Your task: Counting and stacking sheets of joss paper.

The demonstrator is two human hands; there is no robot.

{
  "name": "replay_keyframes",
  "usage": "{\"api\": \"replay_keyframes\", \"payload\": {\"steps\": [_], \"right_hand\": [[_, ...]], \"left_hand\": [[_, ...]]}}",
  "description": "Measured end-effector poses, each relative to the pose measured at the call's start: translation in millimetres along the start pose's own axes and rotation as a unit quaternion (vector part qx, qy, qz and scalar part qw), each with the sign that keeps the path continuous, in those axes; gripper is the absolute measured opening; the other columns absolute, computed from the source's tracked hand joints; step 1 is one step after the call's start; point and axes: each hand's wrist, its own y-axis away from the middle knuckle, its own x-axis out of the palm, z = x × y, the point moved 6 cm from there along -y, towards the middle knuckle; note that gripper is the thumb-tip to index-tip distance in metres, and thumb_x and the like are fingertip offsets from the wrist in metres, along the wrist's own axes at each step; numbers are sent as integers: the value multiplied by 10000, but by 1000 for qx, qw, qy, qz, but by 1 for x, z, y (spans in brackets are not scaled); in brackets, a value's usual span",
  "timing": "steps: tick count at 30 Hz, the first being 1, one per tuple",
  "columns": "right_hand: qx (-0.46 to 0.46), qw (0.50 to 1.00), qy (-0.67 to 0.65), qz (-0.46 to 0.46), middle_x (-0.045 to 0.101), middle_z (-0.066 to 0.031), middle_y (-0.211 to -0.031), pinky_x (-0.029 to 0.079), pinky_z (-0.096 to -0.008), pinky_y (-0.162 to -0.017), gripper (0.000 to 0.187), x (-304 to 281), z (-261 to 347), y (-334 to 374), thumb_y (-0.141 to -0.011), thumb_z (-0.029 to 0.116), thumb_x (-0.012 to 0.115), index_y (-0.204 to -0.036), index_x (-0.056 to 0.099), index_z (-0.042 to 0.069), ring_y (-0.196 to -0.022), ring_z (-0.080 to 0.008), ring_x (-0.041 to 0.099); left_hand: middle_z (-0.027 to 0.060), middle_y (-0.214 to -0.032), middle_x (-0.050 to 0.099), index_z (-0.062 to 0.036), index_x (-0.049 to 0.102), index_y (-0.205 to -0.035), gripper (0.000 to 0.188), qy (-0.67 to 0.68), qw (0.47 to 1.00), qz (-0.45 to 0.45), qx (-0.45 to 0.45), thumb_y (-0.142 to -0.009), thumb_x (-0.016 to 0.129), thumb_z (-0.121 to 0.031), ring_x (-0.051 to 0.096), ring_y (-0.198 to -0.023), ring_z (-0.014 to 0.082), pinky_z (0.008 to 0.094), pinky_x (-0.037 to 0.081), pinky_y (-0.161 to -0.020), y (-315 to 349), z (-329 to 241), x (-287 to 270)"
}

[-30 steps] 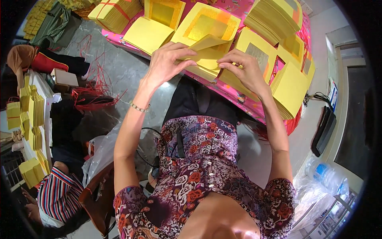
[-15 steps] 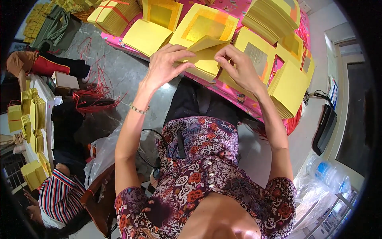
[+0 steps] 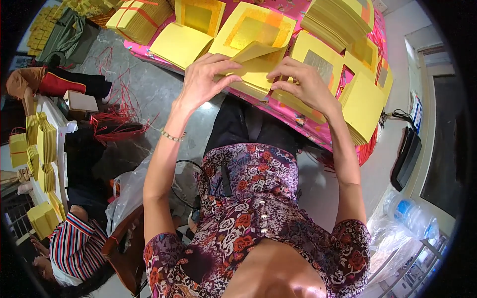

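In front of me lies a stack of yellow paper sheets (image 3: 256, 82), its top printed with a gold square in an orange border. The near part of the top sheet (image 3: 258, 51) is bent up and folds back over the print. My left hand (image 3: 206, 79) is at the stack's left edge, thumb and forefinger apart, its fingertips against the bent sheet. At the right corner my right hand (image 3: 305, 84) has its fingers curled, thumb and forefinger parted beside the paper. Whether either hand pinches a sheet edge is hard to see; no grip shows.
The table's pink patterned cover (image 3: 308, 130) carries more yellow stacks, among them a red-tied bundle (image 3: 134, 22) and a tall pile (image 3: 335, 25). Red strings (image 3: 119, 119) litter the floor to the left. A person in a striped shirt (image 3: 77, 248) sits by a white table with yellow bundles (image 3: 47, 139).
My right thumb and forefinger have parted a little, and that hand has shifted slightly. The bent part of the top sheet stands slightly higher. My left hand has barely moved.
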Motion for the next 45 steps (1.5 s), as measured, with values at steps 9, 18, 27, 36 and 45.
{"api": "replay_keyframes", "payload": {"steps": [9, 18, 27, 36, 45], "right_hand": [[-14, 1000, 11, 3, 631, -58, -914, 501, -351, -706, 205, -1, 2, 0, -821, 213, 710, -969, 682, 74, -795, -239, 644], [-15, 1000, 6, 0, 631, -59, -898, 496, -354, -708, 167, 0, 0, -1, -855, 204, 674, -949, 689, 67, -803, -242, 643], [-28, 999, 8, -15, 630, -65, -890, 501, -355, -694, 153, 2, 2, 1, -870, 194, 654, -944, 685, 64, -796, -249, 639], [-31, 996, 25, -77, 596, -80, -866, 495, -353, -650, 146, 2, 10, -9, -901, 182, 613, -931, 579, 44, -746, -253, 624], [-74, 978, 74, -180, 580, -84, -879, 496, -384, -617, 133, -9, 38, -31, -908, 183, 605, -922, 571, 54, -747, -287, 625]], "left_hand": [[32, -915, 686, -128, 725, -959, 247, 3, 1000, -7, -1, -755, 765, -263, 638, -846, 224, 330, 526, -716, 0, -1, -1], [28, -916, 686, -131, 724, -960, 255, 6, 1000, -4, 3, -751, 768, -271, 635, -842, 222, 327, 524, -715, -1, -1, -2], [25, -910, 686, -130, 724, -951, 252, -5, 1000, -12, 8, -740, 776, -259, 636, -838, 216, 321, 523, -712, 1, -3, -1], [48, -949, 675, -112, 718, -964, 275, 3, 1000, 1, 17, -746, 773, -271, 624, -873, 239, 339, 519, -751, -3, -4, -5], [127, -1153, 594, -36, 470, -1187, 580, -29, 997, -27, 69, -737, 791, -211, 628, -952, 299, 396, 514, -782, 9, -8, 0]]}}
